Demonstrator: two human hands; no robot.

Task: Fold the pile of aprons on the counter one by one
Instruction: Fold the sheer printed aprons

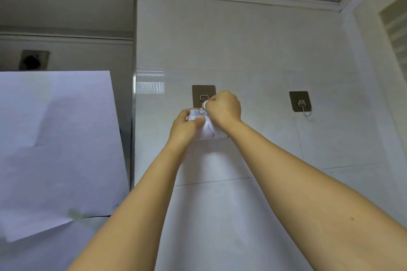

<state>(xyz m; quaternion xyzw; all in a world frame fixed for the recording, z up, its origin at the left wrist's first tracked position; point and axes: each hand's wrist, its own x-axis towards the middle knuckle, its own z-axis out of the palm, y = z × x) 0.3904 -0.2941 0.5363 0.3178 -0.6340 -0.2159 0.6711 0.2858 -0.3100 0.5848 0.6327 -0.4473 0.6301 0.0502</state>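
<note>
White-tiled wall [253, 50] fills the frame, and at its centre the right hand [223, 109] pinches a loop [205, 105] against the adhesive hook [203, 97], while the left hand [187, 126], below and to the left, clutches the bunched white apron [209, 131]. The cloth sits beneath the hook, the right hand nearer it; whether the loop is hooked on cannot be told. A bluish mark [201, 112] on the apron's top edge is unreadable; a second hook [301, 103] sits well right.
</note>
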